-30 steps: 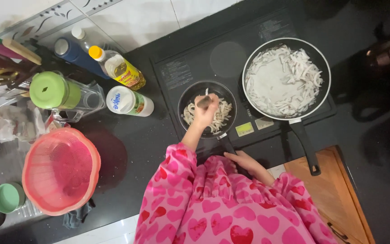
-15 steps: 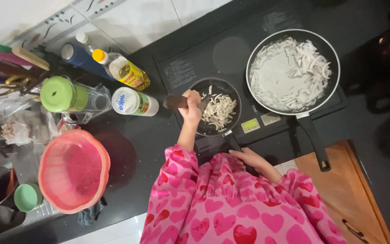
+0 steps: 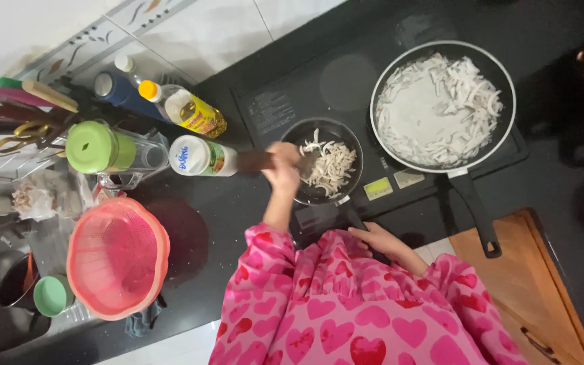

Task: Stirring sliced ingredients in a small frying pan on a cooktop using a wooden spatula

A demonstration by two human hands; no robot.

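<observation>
A small black pan [image 3: 305,196] of pale shredded food strips sits on the black induction cooktop [image 3: 292,101]. My left hand [image 3: 282,169] is over the pan's left rim, shut on a brown wooden spatula [image 3: 255,161] whose handle points left and whose blade lies in the strips. My right hand [image 3: 374,238] rests at the cooktop's front edge by the small pan's handle [image 3: 354,217]; its grip on the handle is partly hidden by my pink heart-patterned sleeve. A larger pan [image 3: 400,101] with more white strips stands to the right.
Left of the cooktop stand a white-capped jar [image 3: 201,156], a yellow-capped oil bottle [image 3: 187,111], a blue bottle [image 3: 119,91] and a green-lidded jug [image 3: 99,147]. A pink colander [image 3: 117,257] and a green cup [image 3: 52,295] sit near the sink. A wooden board [image 3: 515,270] lies at right.
My left hand has moved from the middle of the small pan to its left rim, and the spatula handle now sticks out to the left. My right hand stays by the pan handle.
</observation>
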